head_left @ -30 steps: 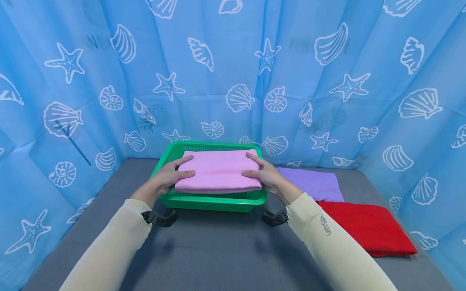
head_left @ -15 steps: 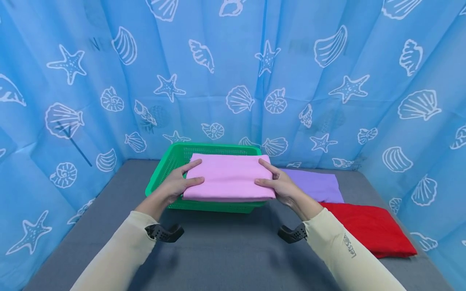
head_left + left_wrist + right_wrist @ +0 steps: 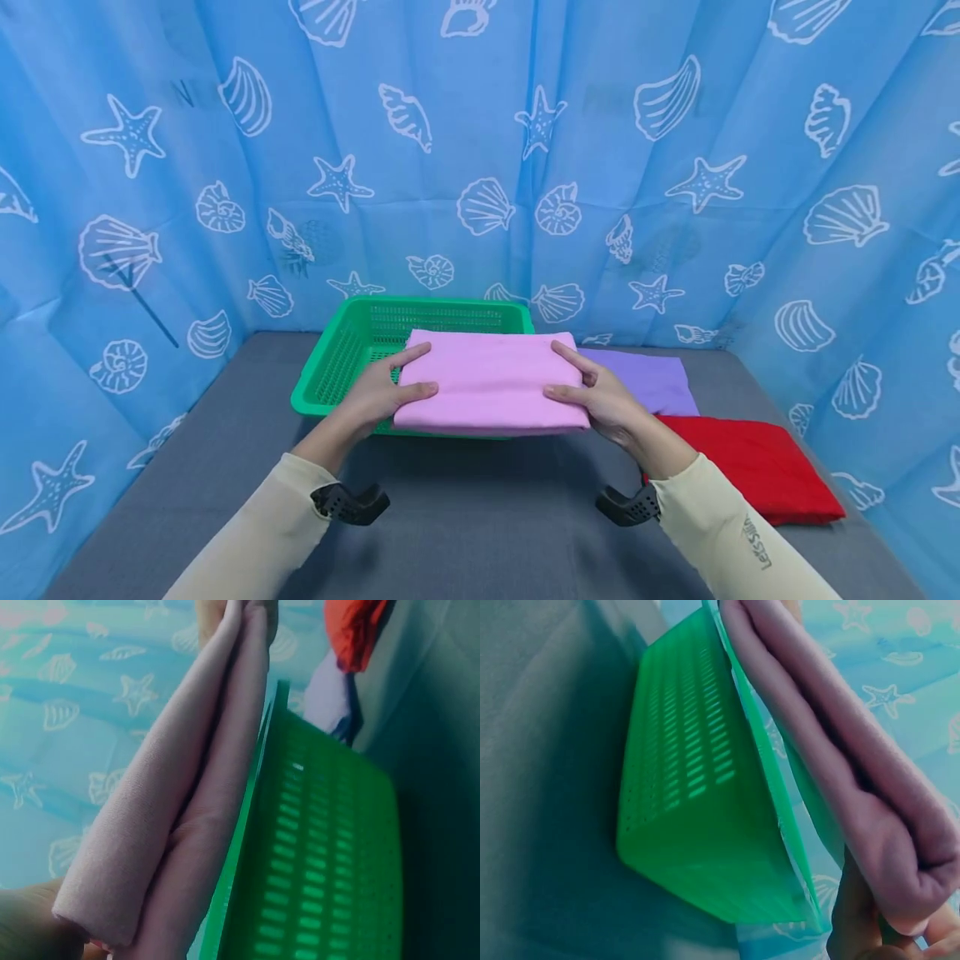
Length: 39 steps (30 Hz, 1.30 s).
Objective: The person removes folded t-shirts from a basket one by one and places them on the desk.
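While both hands hold it by its short ends, we see the folded pink cloth raised level over the near right part of the green basket, its near edge reaching past the basket's front rim. The left hand pinches the cloth's left end, thumb on top near the front edge and index finger laid along the upper face, the other fingers tucked below. The right hand grips the right end the same way, thumb and index on top, the rest under the fold. From the left wrist view the cloth shows as two thick layers running just above the basket's rim, and we cannot tell whether it touches the rim there. The right wrist view shows the rounded folded edge close over the basket's side wall.

The basket stands on a grey table. To its right a purple cloth lies flat, and a red cloth lies just in front of that, overlapping its near edge. A blue curtain with white shells and starfish closes in the table on three sides.
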Motion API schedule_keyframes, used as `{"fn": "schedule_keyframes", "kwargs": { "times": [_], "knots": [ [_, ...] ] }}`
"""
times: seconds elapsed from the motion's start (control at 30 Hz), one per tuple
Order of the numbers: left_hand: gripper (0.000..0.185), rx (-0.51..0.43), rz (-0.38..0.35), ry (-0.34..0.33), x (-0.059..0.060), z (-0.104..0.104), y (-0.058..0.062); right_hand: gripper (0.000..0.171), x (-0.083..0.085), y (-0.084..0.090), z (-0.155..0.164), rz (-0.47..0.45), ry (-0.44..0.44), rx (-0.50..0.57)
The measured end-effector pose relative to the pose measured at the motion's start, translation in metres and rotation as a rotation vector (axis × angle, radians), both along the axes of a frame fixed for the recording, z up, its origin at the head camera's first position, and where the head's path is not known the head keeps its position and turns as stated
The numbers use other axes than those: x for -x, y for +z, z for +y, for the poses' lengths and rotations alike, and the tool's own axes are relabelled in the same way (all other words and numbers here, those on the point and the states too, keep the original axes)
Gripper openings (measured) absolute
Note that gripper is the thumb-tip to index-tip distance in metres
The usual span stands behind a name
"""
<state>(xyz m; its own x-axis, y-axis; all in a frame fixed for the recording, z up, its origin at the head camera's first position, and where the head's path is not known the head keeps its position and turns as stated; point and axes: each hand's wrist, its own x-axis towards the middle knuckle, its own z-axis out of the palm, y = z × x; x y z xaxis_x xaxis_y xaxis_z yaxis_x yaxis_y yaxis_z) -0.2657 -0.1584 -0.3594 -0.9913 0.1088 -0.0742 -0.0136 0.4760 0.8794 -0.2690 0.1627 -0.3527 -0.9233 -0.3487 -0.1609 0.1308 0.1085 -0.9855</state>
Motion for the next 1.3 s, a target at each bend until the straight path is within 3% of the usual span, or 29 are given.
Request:
{"fn": "schedule_keyframes", "kwargs": {
  "times": [0.5, 0.9, 1.13, 1.3],
  "knots": [
    [0.069, 0.010, 0.081, -0.035, -0.011, 0.033, -0.010, 0.084, -0.019, -0.004, 0.034, -0.021, -0.047, -0.128],
    [0.065, 0.019, 0.133, -0.008, -0.023, 0.060, -0.014, 0.085, -0.037, -0.006, 0.055, -0.050, -0.083, -0.147],
    [0.066, 0.017, 0.170, -0.054, -0.028, 0.073, -0.017, 0.084, -0.048, -0.006, 0.071, -0.055, -0.092, -0.143],
    [0.066, 0.018, 0.154, -0.084, -0.033, 0.081, -0.018, 0.084, -0.055, -0.007, 0.082, -0.062, -0.117, -0.160]
  ]
}}
